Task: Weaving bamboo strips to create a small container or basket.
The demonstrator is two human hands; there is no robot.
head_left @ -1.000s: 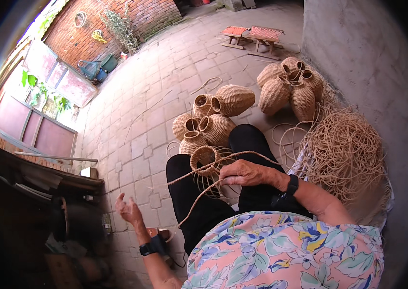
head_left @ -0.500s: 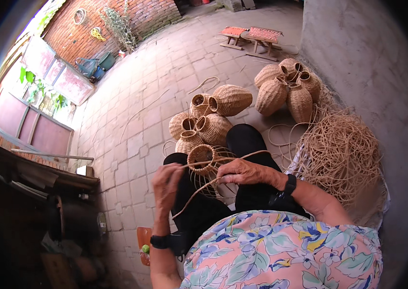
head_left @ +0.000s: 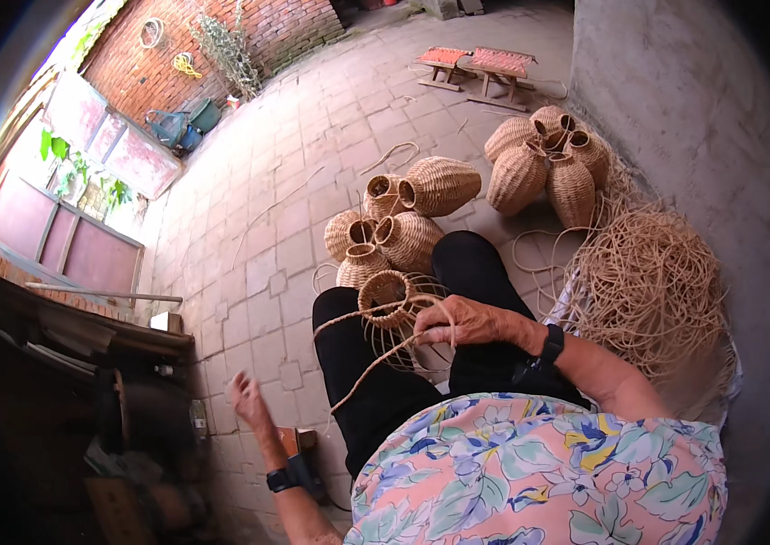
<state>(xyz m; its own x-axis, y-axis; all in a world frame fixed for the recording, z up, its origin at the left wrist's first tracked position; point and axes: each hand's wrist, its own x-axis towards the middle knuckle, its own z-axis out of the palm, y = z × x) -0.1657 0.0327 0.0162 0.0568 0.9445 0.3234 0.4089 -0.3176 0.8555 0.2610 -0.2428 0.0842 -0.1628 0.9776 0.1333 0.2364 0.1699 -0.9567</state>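
A partly woven basket (head_left: 385, 298) with a round rim rests between my black-trousered knees, loose cords fanning out below it. Over it, my right hand (head_left: 462, 320) is closed in a pinch on a tan twisted cord (head_left: 376, 365). Strands of cord loop above this hand and cross the basket's mouth; one length hangs down over my left thigh. Out to the left, away from the basket, my left hand (head_left: 253, 406) is raised over the paving. Its fingers look apart, a little blurred, and no cord shows in them.
Finished vase-shaped baskets (head_left: 410, 238) cluster beyond my knees, with another group (head_left: 548, 163) farther right. A heap of tan cord (head_left: 653, 286) lies beside my right arm along the grey wall (head_left: 703, 118). Two low stools (head_left: 501, 62) stand at the back. A reddish-brown object (head_left: 289, 440) sits below my left hand.
My left hand has swung away from the basket, down and to the left. The cord near it has slackened into a loop by my right hand, which stays over the basket.
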